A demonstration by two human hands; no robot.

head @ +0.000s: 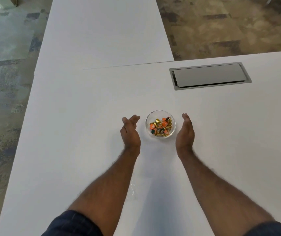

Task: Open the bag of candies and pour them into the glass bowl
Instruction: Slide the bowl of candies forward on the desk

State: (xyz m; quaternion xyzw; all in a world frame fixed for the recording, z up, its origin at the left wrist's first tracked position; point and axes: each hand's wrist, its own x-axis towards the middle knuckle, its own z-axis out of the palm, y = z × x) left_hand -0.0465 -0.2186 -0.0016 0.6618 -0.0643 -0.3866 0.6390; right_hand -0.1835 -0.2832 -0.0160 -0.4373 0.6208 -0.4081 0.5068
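Observation:
A small glass bowl point(160, 123) stands on the white table point(85, 133), holding several wrapped candies point(161, 127) in gold, orange and green. My left hand point(130, 132) is just left of the bowl, palm turned inward, fingers apart, holding nothing. On the bowl's right, my right hand point(185, 132) mirrors it, open and apart from the glass. A clear plastic bag point(132, 189), flat and see-through, lies on the table nearer me, partly under my left forearm.
A grey metal cable hatch point(209, 76) is set flush in the table at the far right. A seam point(127, 65) runs between two tabletops. Patterned carpet point(5, 82) shows beyond the table's left edge and at the far right.

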